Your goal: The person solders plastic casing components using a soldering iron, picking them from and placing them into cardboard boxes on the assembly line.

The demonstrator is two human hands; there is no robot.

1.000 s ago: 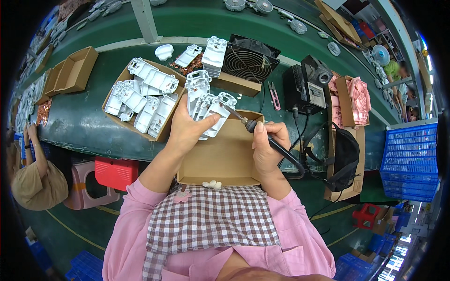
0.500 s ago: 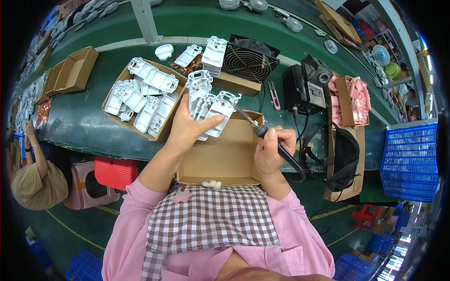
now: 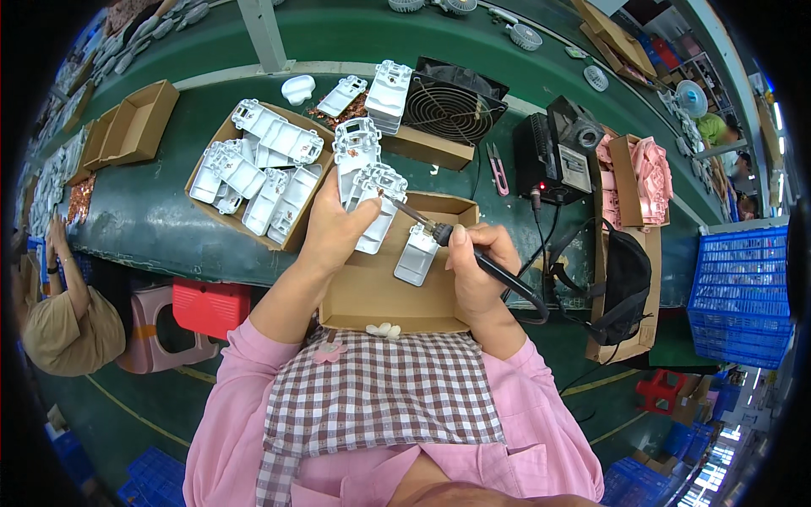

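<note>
White plastic housings (image 3: 358, 145) are clasped in my left hand (image 3: 333, 230), one overlapping another, above a shallow cardboard box (image 3: 363, 296). My right hand (image 3: 483, 275) grips a soldering iron (image 3: 473, 253) by its black handle. Its metal tip reaches the top end of the nearer held housing (image 3: 372, 228); whether it touches cannot be made out. A single loose white housing (image 3: 416, 257) lies in the shallow box, below the iron. To the left, a cardboard box (image 3: 291, 241) is filled with several more white housings (image 3: 269, 203).
Behind my hands are a stack of housings (image 3: 389, 89), a black fan (image 3: 452, 106) and copper-coloured bits (image 3: 329, 121). Pink-handled snips (image 3: 498, 171) lie beside a black soldering station (image 3: 549, 160). Pink parts (image 3: 649, 182) fill a box at right. A co-worker (image 3: 68, 325) sits far left.
One housing has left my left hand and lies in the shallow box. The iron's tip has moved left and down to another housing still held.
</note>
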